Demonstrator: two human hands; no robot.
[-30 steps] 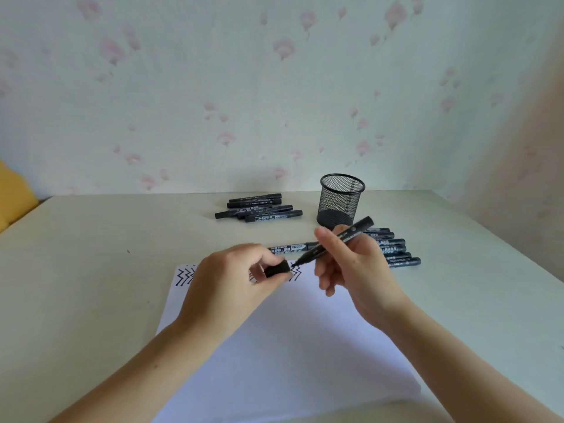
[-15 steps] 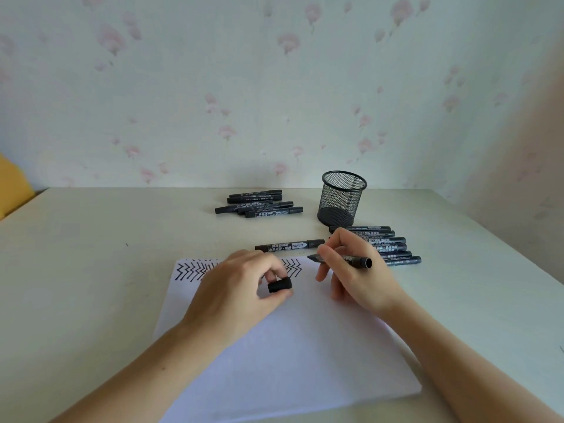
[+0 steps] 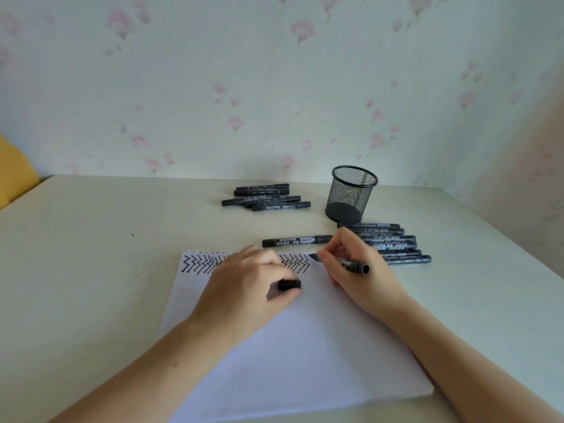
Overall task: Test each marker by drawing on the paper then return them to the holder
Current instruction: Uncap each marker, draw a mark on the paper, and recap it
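**Marker tip at the zigzag row**

The right hand (image 3: 363, 270) grips an uncapped black marker (image 3: 351, 264), tip on the white paper sheet (image 3: 305, 346) at its far edge. The left hand (image 3: 244, 288) pinches the black cap (image 3: 289, 284). The black mesh holder (image 3: 351, 193) stands far right.

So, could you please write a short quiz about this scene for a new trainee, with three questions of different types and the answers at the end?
1. True or false: the mesh holder already contains markers.
2. What does the left hand hold? A) a marker cap B) an eraser C) a whole marker
3. Fill in: the uncapped marker in the right hand has its tip at the right end of the row of ______ marks on the paper.

Key:
1. False; the holder looks empty, and the capped markers lie on the table.
2. A; the cap is pinched in its fingers.
3. Zigzag.
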